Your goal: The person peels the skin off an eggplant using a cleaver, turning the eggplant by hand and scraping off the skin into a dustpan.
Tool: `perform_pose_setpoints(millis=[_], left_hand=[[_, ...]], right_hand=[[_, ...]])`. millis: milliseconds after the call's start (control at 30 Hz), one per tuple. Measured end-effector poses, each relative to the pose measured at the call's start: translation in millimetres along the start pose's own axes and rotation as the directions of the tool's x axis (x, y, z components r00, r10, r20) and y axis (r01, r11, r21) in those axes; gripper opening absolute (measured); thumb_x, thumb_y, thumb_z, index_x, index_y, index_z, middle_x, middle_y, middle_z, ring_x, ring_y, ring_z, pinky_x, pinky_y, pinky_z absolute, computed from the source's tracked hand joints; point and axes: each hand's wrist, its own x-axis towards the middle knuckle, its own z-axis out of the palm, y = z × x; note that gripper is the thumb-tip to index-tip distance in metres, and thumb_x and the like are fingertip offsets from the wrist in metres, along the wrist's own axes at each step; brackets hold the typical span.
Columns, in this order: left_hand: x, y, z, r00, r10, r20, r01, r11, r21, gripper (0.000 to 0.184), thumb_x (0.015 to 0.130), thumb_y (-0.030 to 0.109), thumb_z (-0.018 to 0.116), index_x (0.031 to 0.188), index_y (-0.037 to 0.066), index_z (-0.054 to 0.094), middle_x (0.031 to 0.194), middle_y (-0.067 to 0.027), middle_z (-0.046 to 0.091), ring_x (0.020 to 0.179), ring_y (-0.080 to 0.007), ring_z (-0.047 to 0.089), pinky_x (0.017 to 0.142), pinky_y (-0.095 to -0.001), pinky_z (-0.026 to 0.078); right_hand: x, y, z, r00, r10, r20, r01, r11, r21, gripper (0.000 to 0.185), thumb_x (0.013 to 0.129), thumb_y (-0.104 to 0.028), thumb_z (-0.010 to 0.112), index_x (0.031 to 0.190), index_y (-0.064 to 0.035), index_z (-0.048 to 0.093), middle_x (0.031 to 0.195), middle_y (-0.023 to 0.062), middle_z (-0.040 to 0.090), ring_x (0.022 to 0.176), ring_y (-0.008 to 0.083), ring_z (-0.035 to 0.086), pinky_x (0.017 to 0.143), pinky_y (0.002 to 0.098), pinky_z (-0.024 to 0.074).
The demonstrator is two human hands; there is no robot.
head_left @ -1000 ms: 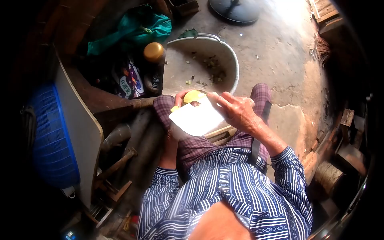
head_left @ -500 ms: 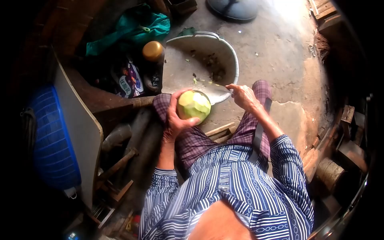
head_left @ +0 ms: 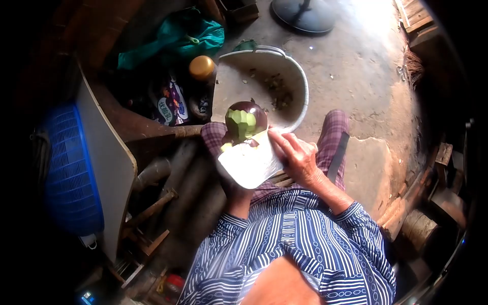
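A round eggplant (head_left: 243, 120), dark purple on its far side and pale green where its skin is cut away, is held over my lap at the basin's near rim. The broad shiny blade of a cleaver (head_left: 248, 165) lies against its near side, with bits of peel on the edge. My right hand (head_left: 300, 155) is closed on the cleaver, fingers pressed along the blade's right end; the handle is hidden. Most of my left hand (head_left: 237, 193) is behind the blade, in shadow under the eggplant, its fingers out of sight.
A large pale basin (head_left: 305, 96) with peel scraps stands on the floor ahead. Left of it are a jar with a golden lid (head_left: 202, 67), a green plastic bag (head_left: 175, 38) and a blue basket (head_left: 73, 173). A round black base (head_left: 303, 15) stands farther off.
The eggplant has turned, now showing purple skin on its far side. My right hand has brought the cleaver left and nearer, against the eggplant, and the blade now covers my left hand.
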Motion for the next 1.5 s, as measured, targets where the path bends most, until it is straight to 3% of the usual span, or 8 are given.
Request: perform_pose_setpoints(millis=[100,167,500,1000,1100,1167,1233,1500], left_hand=[[-1.7,5.4,-3.0,0.942,-0.280,0.183,0.333,0.725,-0.603,0.040,0.091,0.026,0.050,0.121,0.001,0.045,0.111,-0.0137,0.056,0.102,-0.0263,0.056,0.088,-0.0389,0.045],[-20.2,-2.0,15.5,0.999,0.033,-0.028,-0.034,0.999,-0.030,0.047,0.085,0.025,0.057,0.126,0.005,0.045,0.126,-0.0162,0.049,0.115,-0.0308,0.048,0.100,-0.0434,0.036],[1.1,1.3,10.5,0.890,-0.402,0.215,0.349,0.299,-0.888,0.047,0.089,0.031,0.049,0.128,0.004,0.040,0.125,-0.0148,0.050,0.114,-0.0266,0.049,0.100,-0.0393,0.037],[8.9,0.1,2.5,0.881,-0.293,0.372,0.434,0.184,-0.882,0.050,0.096,0.039,0.036,0.130,0.003,0.033,0.123,-0.0127,0.051,0.112,-0.0203,0.050,0.100,-0.0330,0.038],[15.0,-5.6,-1.4,0.845,-0.219,0.488,0.429,-0.268,-0.863,0.050,0.096,0.039,0.036,0.131,0.003,0.031,0.123,-0.0122,0.051,0.112,-0.0194,0.050,0.101,-0.0320,0.037],[14.3,-11.2,13.5,0.880,0.055,0.471,0.058,-0.998,0.008,0.048,0.097,0.038,0.034,0.130,0.003,0.034,0.123,-0.0122,0.052,0.111,-0.0190,0.051,0.101,-0.0320,0.037],[6.9,-7.6,15.4,0.719,-0.227,0.657,0.295,-0.756,-0.584,0.048,0.094,0.037,0.041,0.129,0.003,0.040,0.126,-0.0129,0.050,0.106,-0.0211,0.055,0.094,-0.0333,0.043],[27.4,-5.8,-12.1,0.763,-0.088,0.640,0.102,-0.962,-0.254,0.039,0.093,0.021,0.050,0.125,0.004,0.035,0.120,-0.0148,0.052,0.104,-0.0204,0.056,0.088,-0.0332,0.049]], right_hand=[[2.3,-2.4,-1.3,0.999,-0.025,-0.022,0.024,0.998,-0.052,0.050,0.072,-0.012,0.066,0.121,-0.0095,0.055,0.080,0.0068,0.056,0.058,0.0198,0.059,0.052,0.0306,0.0489],[4.8,0.4,1.3,0.993,-0.045,-0.106,0.041,0.999,-0.032,0.052,0.071,-0.012,0.066,0.122,-0.0096,0.055,0.081,0.0070,0.056,0.060,0.0195,0.059,0.053,0.0307,0.0491],[15.1,0.2,-2.9,0.995,-0.085,-0.054,0.083,0.996,-0.039,0.053,0.071,-0.014,0.065,0.123,-0.0096,0.053,0.081,0.0069,0.056,0.064,0.0189,0.060,0.055,0.0305,0.0496],[24.5,30.1,-2.9,0.992,-0.123,-0.002,0.123,0.992,-0.033,0.044,0.075,-0.016,0.066,0.118,-0.0128,0.056,0.077,0.0050,0.055,0.060,0.0179,0.059,0.052,0.0311,0.0480],[22.9,31.1,-5.9,0.986,-0.164,0.042,0.165,0.986,-0.017,0.046,0.076,-0.015,0.066,0.120,-0.0127,0.055,0.076,0.0055,0.053,0.059,0.0181,0.058,0.051,0.0317,0.0474],[19.2,27.5,-6.3,0.981,-0.182,0.070,0.182,0.983,0.000,0.048,0.076,-0.015,0.065,0.122,-0.0128,0.053,0.074,0.0055,0.049,0.058,0.0185,0.057,0.050,0.0323,0.0468],[18.8,23.9,-6.6,0.970,-0.216,0.114,0.215,0.976,0.026,0.051,0.076,-0.016,0.064,0.125,-0.0128,0.051,0.076,0.0050,0.049,0.060,0.0186,0.057,0.053,0.0319,0.0474],[27.2,39.3,-3.9,0.975,-0.191,0.112,0.196,0.980,-0.031,0.048,0.075,-0.017,0.066,0.120,-0.0113,0.053,0.084,0.0070,0.054,0.067,0.0205,0.060,0.058,0.0320,0.0500]])
